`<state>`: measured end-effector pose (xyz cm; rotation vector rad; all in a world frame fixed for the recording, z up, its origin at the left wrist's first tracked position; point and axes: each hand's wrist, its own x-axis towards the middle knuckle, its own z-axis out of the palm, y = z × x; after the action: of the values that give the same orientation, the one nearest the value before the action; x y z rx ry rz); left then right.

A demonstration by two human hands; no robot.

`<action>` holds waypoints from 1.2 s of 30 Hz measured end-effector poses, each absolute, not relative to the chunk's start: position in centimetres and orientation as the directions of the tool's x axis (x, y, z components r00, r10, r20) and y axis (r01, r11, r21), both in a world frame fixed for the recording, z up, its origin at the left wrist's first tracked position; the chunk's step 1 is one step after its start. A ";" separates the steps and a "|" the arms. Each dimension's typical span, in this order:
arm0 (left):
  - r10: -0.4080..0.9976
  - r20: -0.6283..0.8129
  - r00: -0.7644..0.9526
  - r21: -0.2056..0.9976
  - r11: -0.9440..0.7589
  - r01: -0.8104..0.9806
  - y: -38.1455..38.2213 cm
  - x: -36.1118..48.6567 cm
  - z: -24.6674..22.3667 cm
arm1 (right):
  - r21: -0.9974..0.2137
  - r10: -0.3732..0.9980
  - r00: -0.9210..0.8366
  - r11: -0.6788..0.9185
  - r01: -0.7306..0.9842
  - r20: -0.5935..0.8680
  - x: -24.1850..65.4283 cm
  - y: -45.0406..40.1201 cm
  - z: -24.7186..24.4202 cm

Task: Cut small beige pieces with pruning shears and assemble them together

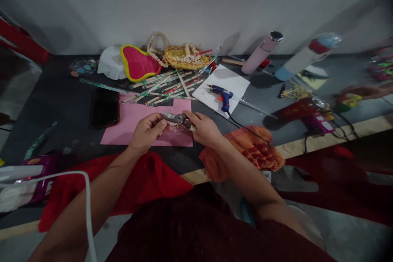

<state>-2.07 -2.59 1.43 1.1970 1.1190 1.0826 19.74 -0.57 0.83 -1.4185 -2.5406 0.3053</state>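
Note:
My right hand [205,129] is wrapped around the handles of pruning shears [178,118], their blade pointing left. At the blade's tip, the fingers of my left hand [148,132] are pinched together; whatever they hold is too small to make out. Beneath both hands lies a pink paper sheet [115,137] with small pale cut bits [176,126] scattered on it. Just behind the sheet is a pile of wrapped chopsticks [167,86]. A blue glue gun [224,97] rests on white paper [233,77] to the right of the pile.
A phone [105,108] lies left of the pink sheet. Behind stand a pink-red heart-shaped piece [139,63], a yellow basket [175,62] and a pink flask [260,54]. An orange towel [245,147] lies by my right forearm. A co-worker's hand [362,92] is at far right.

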 end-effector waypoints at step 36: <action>0.986 0.008 0.165 0.970 -0.048 0.240 -3.0 -2.2 2.5 | -0.263 0.857 -0.506 0.512 0.818 0.095 20.4 -0.4 1.1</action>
<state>-2.23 -2.98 2.54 1.4811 1.2460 0.9801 20.36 -0.42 1.11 -1.4284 -2.5402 0.2720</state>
